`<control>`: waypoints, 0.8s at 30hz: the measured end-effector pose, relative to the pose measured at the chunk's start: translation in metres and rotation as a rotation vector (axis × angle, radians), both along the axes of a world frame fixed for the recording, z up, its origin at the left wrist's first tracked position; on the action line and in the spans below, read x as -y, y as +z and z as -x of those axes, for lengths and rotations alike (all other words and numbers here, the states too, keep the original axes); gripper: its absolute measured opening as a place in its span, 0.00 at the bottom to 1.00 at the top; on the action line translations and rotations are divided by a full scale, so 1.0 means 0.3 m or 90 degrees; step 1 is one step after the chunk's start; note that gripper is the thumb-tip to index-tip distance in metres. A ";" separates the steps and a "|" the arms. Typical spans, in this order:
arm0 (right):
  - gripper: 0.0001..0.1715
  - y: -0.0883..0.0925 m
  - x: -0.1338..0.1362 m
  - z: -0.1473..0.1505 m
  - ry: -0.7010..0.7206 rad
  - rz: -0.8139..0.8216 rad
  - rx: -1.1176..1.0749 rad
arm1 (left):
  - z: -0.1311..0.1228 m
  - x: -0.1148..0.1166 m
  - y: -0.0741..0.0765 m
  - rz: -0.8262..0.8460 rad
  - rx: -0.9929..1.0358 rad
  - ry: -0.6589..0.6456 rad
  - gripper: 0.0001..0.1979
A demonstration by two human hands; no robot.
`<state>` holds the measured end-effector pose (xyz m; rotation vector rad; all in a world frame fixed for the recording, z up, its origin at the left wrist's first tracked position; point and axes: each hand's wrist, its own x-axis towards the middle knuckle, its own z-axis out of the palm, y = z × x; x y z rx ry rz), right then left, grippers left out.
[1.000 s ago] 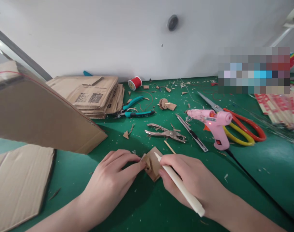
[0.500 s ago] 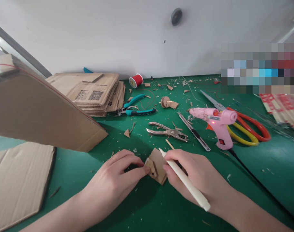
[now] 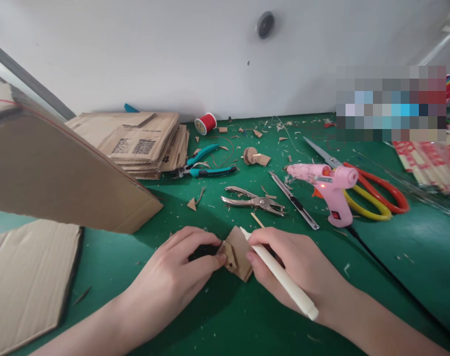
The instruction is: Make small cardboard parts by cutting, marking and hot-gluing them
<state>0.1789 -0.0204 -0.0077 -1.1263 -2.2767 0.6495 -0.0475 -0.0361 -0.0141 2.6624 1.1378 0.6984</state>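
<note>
A small brown cardboard piece [image 3: 238,252] lies on the green mat [image 3: 217,316] in front of me. My left hand [image 3: 173,272] pinches its left edge with thumb and fingertips. My right hand [image 3: 299,272] is closed round a cream-white stick [image 3: 280,277], held like a pen. The stick's tip rests at the upper right edge of the cardboard piece. Both forearms come in from the bottom of the view.
Beyond the hands lie a metal hole punch [image 3: 252,200], a craft knife [image 3: 293,200], a pink glue gun [image 3: 328,185], red-and-yellow scissors [image 3: 361,190], teal pliers [image 3: 206,165] and a red thread spool [image 3: 206,122]. Cardboard sheets [image 3: 136,141] are stacked at the left; a big cardboard flap [image 3: 61,178] overhangs.
The cardboard piece has turned slightly between my fingers and the stick's tip has shifted a little along its edge. Both hands stay in the same place.
</note>
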 end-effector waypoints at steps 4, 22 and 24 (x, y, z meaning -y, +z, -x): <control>0.04 0.003 0.002 0.001 0.001 0.010 -0.002 | 0.002 -0.003 0.000 -0.013 -0.004 -0.011 0.10; 0.06 0.025 0.019 -0.033 0.137 0.201 -0.118 | 0.006 -0.001 0.018 -0.032 -0.058 -0.065 0.10; 0.06 0.027 0.022 -0.028 0.145 0.224 -0.094 | 0.005 -0.004 0.022 -0.051 -0.067 -0.074 0.10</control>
